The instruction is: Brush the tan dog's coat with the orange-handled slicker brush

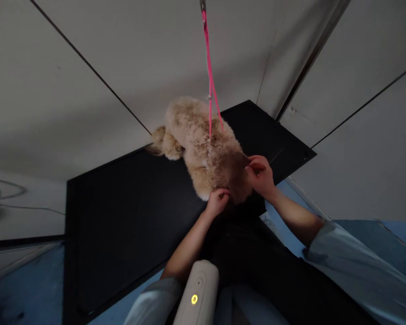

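Observation:
A fluffy tan dog [196,131] is on a black ribbed table [131,216], its darker brown head [238,174] toward me. A pink loop leash [209,67] hangs from above, and its lower ends disappear into the fur near the neck. My right hand [261,176] is closed at the right side of the head, thumb and fingers pinching the fur or ear edge. On the other side, my left hand [218,201] is curled closed against the head, with its fingertips partly hidden. The dog's face is not visible from above.
Pale wall panels [122,40] with dark seams stand behind the table. A white device with a yellow light [199,289] juts up at the bottom, near my body. Blue floor [30,280] shows around the table, and a thin cable [23,206] runs at far left.

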Demonstrator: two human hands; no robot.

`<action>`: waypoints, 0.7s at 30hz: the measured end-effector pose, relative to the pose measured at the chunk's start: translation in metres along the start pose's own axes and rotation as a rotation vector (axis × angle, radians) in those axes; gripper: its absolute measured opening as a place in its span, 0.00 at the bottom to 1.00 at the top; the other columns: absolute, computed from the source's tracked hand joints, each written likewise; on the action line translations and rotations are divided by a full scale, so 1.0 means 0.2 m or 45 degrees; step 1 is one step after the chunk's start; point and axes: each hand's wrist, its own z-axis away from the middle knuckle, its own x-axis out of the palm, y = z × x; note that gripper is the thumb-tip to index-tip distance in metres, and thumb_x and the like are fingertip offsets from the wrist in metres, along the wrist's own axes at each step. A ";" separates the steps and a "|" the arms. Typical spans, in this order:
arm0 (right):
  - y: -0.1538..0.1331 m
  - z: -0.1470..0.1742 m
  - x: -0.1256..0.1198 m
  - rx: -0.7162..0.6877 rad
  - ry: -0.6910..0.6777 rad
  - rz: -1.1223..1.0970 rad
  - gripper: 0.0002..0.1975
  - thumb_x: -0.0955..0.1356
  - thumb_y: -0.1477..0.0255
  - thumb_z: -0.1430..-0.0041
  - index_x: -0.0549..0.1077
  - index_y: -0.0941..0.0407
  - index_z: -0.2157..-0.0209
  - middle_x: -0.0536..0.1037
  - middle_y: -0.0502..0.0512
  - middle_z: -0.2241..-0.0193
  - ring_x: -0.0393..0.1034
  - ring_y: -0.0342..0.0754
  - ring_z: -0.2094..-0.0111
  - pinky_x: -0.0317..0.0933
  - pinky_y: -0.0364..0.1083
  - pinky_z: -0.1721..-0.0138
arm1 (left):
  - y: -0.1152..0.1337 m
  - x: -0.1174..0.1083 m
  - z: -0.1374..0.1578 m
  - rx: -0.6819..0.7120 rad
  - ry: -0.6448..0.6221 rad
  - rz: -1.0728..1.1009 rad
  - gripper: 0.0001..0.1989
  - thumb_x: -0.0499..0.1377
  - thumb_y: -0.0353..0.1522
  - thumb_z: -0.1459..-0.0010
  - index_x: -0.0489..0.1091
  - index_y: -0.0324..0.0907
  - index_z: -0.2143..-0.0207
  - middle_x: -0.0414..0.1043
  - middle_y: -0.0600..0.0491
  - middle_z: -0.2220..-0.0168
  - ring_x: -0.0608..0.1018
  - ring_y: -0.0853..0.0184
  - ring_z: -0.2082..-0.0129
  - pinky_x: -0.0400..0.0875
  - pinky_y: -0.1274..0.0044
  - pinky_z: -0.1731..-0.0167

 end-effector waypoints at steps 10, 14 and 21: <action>0.01 0.04 0.00 -0.006 0.082 -0.011 0.05 0.68 0.67 0.43 0.68 0.52 0.68 0.77 0.58 0.59 0.72 0.55 0.54 0.66 0.58 0.50 | 0.03 0.00 -0.01 0.010 -0.026 0.006 0.11 0.57 0.21 0.52 0.78 0.40 0.73 0.76 0.55 0.77 0.73 0.73 0.77 0.68 0.82 0.73; 0.02 0.04 0.00 0.163 -0.140 -0.072 0.06 0.68 0.67 0.44 0.69 0.53 0.66 0.77 0.55 0.65 0.73 0.53 0.61 0.69 0.56 0.56 | 0.04 0.00 -0.01 -0.016 -0.046 0.022 0.10 0.56 0.22 0.51 0.78 0.40 0.73 0.75 0.56 0.77 0.72 0.73 0.78 0.68 0.82 0.74; 0.03 0.03 -0.02 0.146 -0.108 -0.082 0.07 0.67 0.65 0.43 0.67 0.52 0.67 0.77 0.56 0.63 0.73 0.53 0.60 0.68 0.56 0.54 | 0.05 0.00 -0.01 -0.053 -0.038 0.031 0.10 0.56 0.22 0.53 0.78 0.40 0.74 0.75 0.55 0.77 0.72 0.73 0.78 0.67 0.81 0.75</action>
